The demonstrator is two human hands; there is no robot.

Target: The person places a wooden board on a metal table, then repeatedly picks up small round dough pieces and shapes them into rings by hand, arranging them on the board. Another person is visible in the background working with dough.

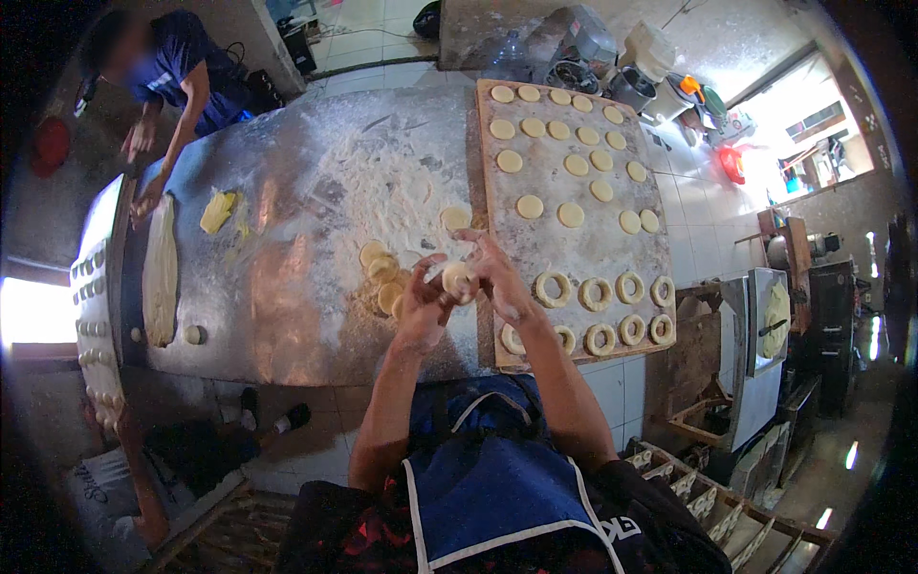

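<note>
Over the near edge of the metal table, both my hands are closed around a small round of pale dough (458, 280). My left hand (425, 304) grips its left side, and my right hand (499, 279) has its fingers at the right and top. The dough is slightly blurred, so whether it has a hole cannot be made out. Just left of my hands, several flat dough discs (379, 260) lie overlapping on the table. A single dough disc (455, 218) rests on the flour beyond my fingers.
At right, a floured wooden board (545, 239) carries rows of dough discs and, nearer me, dough rings (597, 294). Loose flour (382, 172) covers the table's middle. A long dough strip (163, 273) and yellow fat (218, 212) lie left. One person stands far left, another is lower left, beside a tray (120, 206).
</note>
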